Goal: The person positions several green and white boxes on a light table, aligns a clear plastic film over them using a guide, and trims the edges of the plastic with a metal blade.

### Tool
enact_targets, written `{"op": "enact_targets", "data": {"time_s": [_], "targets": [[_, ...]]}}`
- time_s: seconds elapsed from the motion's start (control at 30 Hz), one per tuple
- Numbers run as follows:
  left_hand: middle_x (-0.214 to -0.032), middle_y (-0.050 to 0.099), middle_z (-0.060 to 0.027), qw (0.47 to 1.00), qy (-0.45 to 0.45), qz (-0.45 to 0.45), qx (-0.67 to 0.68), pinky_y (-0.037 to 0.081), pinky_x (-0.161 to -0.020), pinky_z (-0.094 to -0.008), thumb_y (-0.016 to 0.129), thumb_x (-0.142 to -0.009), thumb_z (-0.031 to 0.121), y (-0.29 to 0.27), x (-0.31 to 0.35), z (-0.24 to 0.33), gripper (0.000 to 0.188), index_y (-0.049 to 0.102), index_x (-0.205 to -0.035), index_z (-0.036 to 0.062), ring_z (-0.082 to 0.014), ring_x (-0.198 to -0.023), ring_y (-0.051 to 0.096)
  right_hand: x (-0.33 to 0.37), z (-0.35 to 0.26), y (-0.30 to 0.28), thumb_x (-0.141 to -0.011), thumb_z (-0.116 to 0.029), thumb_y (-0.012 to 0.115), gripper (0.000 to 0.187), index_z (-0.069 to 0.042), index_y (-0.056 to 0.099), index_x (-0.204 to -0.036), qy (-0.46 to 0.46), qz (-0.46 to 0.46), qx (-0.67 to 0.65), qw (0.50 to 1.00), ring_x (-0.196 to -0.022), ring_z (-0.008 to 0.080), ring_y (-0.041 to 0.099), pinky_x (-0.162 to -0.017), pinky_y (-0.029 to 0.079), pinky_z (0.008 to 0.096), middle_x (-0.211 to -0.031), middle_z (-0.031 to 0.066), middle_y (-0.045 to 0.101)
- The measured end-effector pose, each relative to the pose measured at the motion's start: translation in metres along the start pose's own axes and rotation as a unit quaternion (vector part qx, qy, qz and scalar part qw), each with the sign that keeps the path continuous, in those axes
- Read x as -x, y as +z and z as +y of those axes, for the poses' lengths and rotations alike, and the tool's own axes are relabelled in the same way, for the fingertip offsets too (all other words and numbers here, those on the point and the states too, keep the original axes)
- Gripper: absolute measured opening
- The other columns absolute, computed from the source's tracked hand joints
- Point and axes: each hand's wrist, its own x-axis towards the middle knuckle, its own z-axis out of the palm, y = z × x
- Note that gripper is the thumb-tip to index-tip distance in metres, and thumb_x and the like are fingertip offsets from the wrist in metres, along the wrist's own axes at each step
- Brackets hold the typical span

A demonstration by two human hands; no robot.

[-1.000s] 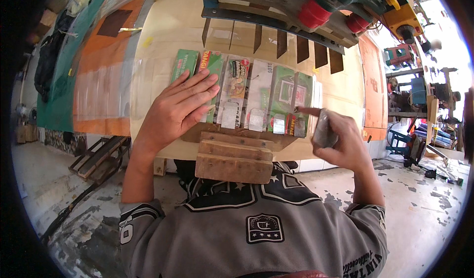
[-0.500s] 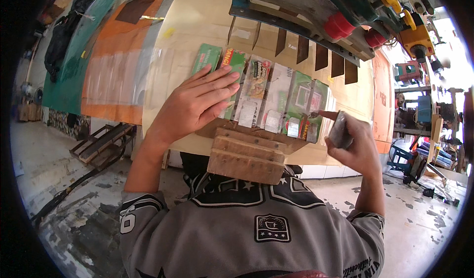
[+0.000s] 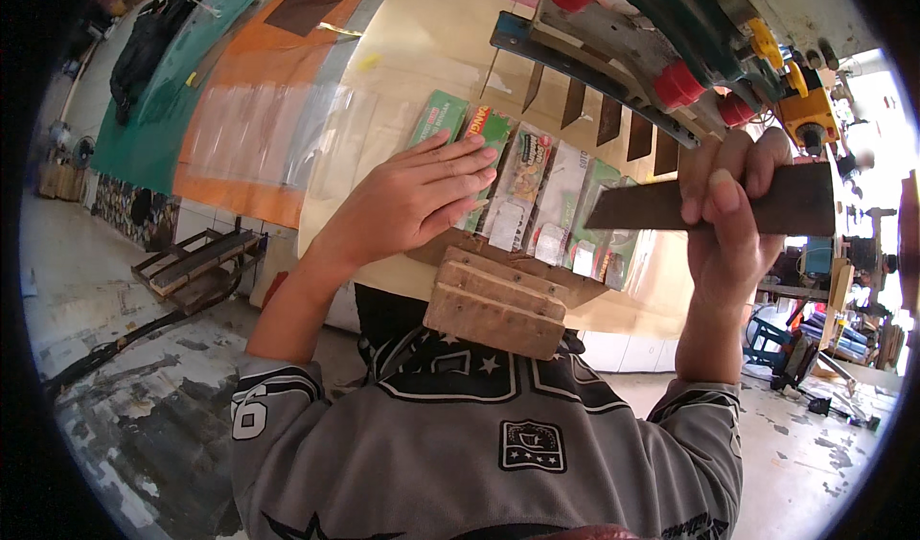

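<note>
My left hand (image 3: pixel 422 190) lies flat, fingers stretched, across the green strips at the left end of a row of printed packaging strips (image 3: pixel 527 166). My right hand (image 3: pixel 733 205) is raised at the right, thumb and fingers closed on a flat, dark metal blade (image 3: pixel 642 206) with a slanted end. Its tip passes over the right end of the row and hides part of it; whether it touches cannot be told. Below the row, close to my body, a stepped wooden block (image 3: pixel 498 305) sits at the table edge.
Beyond the strips, several dark blades (image 3: pixel 609 118) stand along a blue metal bar (image 3: pixel 522 34). Green machinery with red knobs (image 3: pixel 680 85) is at the upper right. Cream sheeting (image 3: pixel 393 80) covers the table; orange sheeting (image 3: pixel 230 157) lies left. A low metal frame (image 3: pixel 196 262) stands on the floor.
My right hand has risen from beside the strips' right end, turning the blade so its broad side shows. My left hand stays flat on the strips. The whole view has shifted slightly.
</note>
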Motion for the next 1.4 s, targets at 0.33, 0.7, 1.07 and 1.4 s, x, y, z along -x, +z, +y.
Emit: {"op": "enact_targets", "data": {"time_s": [0.33, 0.7, 1.07, 1.4], "targets": [[-0.151, 0.066, -0.0091, 1.000, 0.015, 0.008, 0.005, 0.041, -0.127, -0.0467, 0.070, -0.103, 0.018, 0.002, 0.003, -0.005, 0.037, 0.070, -0.138, 0.0067, -0.0276, -0.148, 0.055, -0.020, 0.059, 0.048, -0.091, 0.007, 0.077, 0.041, -0.010, 0.040, -0.094, -0.033, -0.070, -0.019, 0.997, -0.071, 0.0104, 0.047, -0.067, 0.041, 0.0261, -0.080, 0.0019, 0.052], [-0.147, 0.068, -0.0100, 1.000, 0.016, 0.014, -0.015, 0.043, -0.126, -0.0457, 0.068, -0.104, 0.022, 0.004, 0.002, -0.005, 0.034, 0.073, -0.133, 0.0055, -0.0273, -0.145, 0.058, -0.020, 0.069, 0.057, -0.089, 0.008, 0.074, 0.038, -0.009, 0.041, -0.093, 0.011, -0.093, -0.006, 0.996, -0.074, 0.0081, 0.048, -0.067, 0.040, 0.0251, -0.081, 0.0014, 0.055], [-0.151, 0.066, -0.0097, 1.000, 0.004, 0.007, 0.005, 0.040, -0.128, -0.0463, 0.070, -0.101, 0.015, 0.005, 0.003, -0.005, 0.037, 0.072, -0.137, 0.0062, -0.0271, -0.149, 0.054, -0.020, 0.067, 0.064, -0.085, 0.007, 0.074, 0.035, -0.009, 0.042, -0.090, 0.023, -0.099, 0.013, 0.995, -0.073, 0.0080, 0.047, -0.065, 0.038, 0.0253, -0.080, 0.0011, 0.053], [-0.149, 0.068, -0.0093, 1.000, -0.002, 0.016, 0.016, 0.041, -0.127, -0.0470, 0.072, -0.099, 0.013, 0.006, 0.002, -0.005, 0.036, 0.073, -0.134, 0.0053, -0.0279, -0.148, 0.055, -0.020, 0.072, 0.067, -0.082, 0.009, 0.069, 0.033, -0.009, 0.042, -0.088, 0.053, -0.090, 0.015, 0.994, -0.070, 0.0079, 0.046, -0.064, 0.038, 0.0258, -0.076, 0.0005, 0.052]]}}
